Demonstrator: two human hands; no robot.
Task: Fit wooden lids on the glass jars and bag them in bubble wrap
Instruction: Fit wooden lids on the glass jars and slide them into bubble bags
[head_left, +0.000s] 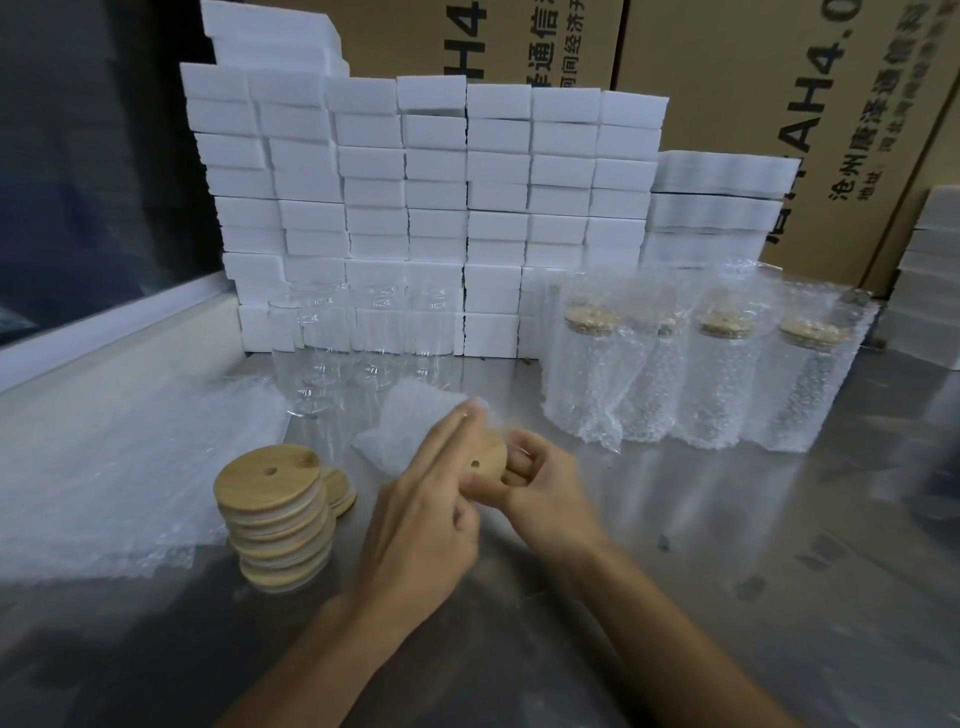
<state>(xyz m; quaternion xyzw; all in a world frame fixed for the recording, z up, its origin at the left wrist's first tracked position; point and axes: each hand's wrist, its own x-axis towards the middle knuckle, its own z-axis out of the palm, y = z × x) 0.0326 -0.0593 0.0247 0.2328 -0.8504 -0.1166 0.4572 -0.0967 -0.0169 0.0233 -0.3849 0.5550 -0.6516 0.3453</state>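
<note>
While gripped, lid (485, 457) face-up

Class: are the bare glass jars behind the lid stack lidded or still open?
Open. The bare glass jars show clear rims, no wood; the lid stack stands apart.

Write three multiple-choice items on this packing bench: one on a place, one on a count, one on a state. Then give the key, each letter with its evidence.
1. Where is the stack of wooden lids?
A. left of both hands
B. right of the bagged jars
C. on the white foam blocks

2. How many bagged jars stand at right?
A. two
B. four
C. seven

3. What state is the right hand in?
A. flat on the steel table
B. gripping a wooden lid
C. out of view

Key: 1 A, the stack sits beside the left hand; 2 B, four wrapped jars in a row; 3 B, fingers curl round the lid's edge.
</note>
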